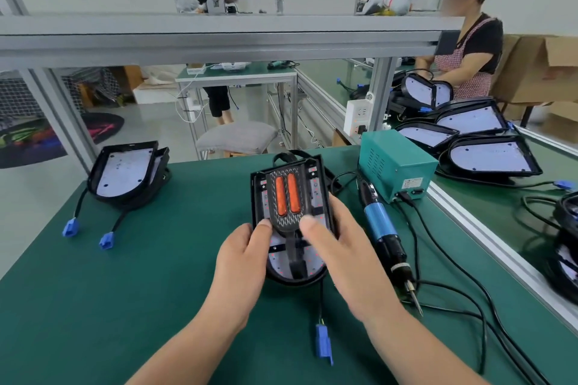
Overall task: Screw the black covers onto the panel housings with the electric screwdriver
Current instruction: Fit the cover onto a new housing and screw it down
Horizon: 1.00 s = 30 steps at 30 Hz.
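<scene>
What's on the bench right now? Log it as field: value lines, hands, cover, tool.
left hand: grips the panel housing at its left edge, thumb on top
right hand: thumb on the black cover, fingers straight along the housing's right edge
electric screwdriver: lying on the green mat, right of the housing, untouched
spare housings: two, far left

I see bright, even light from overhead. The left hand (240,256) and right hand (341,247) throw only faint, soft shadows on the green mat (125,275), darker just under the panel housing (319,184) between them. The right hand is smeared by motion blur, the left crisper. Beyond the hands the aluminium rail (219,44) bends with wide-angle distortion, and the far background is soft.
</scene>
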Tool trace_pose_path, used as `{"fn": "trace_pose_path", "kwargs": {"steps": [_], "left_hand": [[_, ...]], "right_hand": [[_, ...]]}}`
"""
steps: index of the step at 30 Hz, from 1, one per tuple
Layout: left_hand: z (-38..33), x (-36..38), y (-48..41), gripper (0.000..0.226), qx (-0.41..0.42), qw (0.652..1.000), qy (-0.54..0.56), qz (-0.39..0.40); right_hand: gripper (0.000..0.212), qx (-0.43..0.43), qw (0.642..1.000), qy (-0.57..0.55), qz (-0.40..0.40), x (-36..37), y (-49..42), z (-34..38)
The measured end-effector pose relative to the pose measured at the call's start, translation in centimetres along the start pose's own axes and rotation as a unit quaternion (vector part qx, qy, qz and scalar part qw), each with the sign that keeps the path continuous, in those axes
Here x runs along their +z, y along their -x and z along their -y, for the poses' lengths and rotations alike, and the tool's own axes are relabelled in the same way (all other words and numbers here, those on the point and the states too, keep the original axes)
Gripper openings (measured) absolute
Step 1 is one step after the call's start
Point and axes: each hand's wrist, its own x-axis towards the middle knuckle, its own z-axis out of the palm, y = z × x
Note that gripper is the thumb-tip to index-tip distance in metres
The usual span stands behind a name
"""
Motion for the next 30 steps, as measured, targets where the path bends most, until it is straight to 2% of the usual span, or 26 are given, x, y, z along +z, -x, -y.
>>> {"fn": "trace_pose_path", "kwargs": {"steps": [3, 6, 13, 16, 19, 23, 26, 27, 30], "left_hand": [[-0.2, -0.5, 0.2, 0.058, 0.032, 0.998, 0.007, 0.06], [-0.4, -0.8, 0.2, 0.059, -0.012, 0.989, 0.095, 0.11], [0.7, -1.9, -1.6, 0.019, -0.093, 0.989, 0.075, 0.089], [0.6, -2.0, -1.8, 0.017, -0.097, 0.988, 0.078, 0.094], [0.6, -1.8, -1.7, 0.017, -0.087, 0.989, 0.055, 0.108], [1.1, -1.7, -2.1, 0.016, -0.08, 0.989, 0.049, 0.11], [1.6, -1.6, -2.7, 0.018, -0.089, 0.989, 0.051, 0.109], [1.7, -1.6, -2.9, 0.019, -0.093, 0.988, 0.053, 0.109], [2.0, -1.5, -3.3, 0.021, -0.1, 0.988, 0.058, 0.107]], "right_hand": [[0.038, 0.018, 0.999, -0.019, -0.046, -0.7, 0.1, -0.5], [0.032, 0.028, 0.992, -0.079, -0.09, -1.5, 0.2, -0.2], [0.026, -0.011, 0.972, -0.144, -0.186, -7.3, 1.8, 2.7], [0.027, -0.043, 0.955, -0.117, -0.268, -11.8, 3.1, 4.8], [0.017, -0.064, 0.928, -0.095, -0.355, -16.6, 4.4, 6.8], [0.009, -0.09, 0.9, -0.081, -0.419, -21.9, 5.9, 8.4], [0.051, -0.084, 0.877, -0.071, -0.467, -25.0, 6.8, 9.1], [0.053, -0.088, 0.871, -0.067, -0.478, -25.9, 7.2, 9.4], [0.017, -0.126, 0.86, -0.012, -0.493, -28.4, 8.2, 10.7]]}}
